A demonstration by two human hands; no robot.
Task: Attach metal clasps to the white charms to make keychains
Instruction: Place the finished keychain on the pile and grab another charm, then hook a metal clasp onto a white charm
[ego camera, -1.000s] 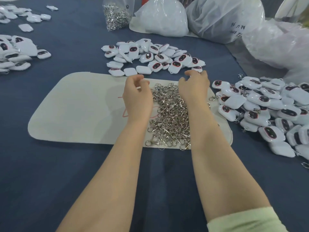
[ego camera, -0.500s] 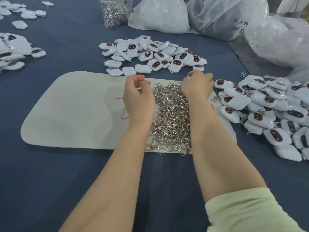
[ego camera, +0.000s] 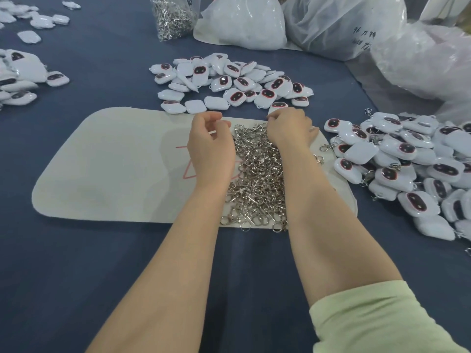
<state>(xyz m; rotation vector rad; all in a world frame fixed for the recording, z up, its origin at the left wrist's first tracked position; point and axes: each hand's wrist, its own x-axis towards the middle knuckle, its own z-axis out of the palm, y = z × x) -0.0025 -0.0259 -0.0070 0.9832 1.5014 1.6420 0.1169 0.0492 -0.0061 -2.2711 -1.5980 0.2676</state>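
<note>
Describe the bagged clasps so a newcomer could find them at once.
Look to the far edge of the blue table, where bulky white plastic sacks stand. Just left of them stands a small clear bag of clasps. It alone shows silver metal through its plastic; the sacks look milky.

Silver clasps [ego camera: 257, 179] lay heaped in a tangled pile on a pale mat [ego camera: 114, 174]. Rounded white charms [ego camera: 229, 82] with dark oval faces lay scattered just beyond it. A larger right heap [ego camera: 407, 169] included some charms with clasps attached.
</note>
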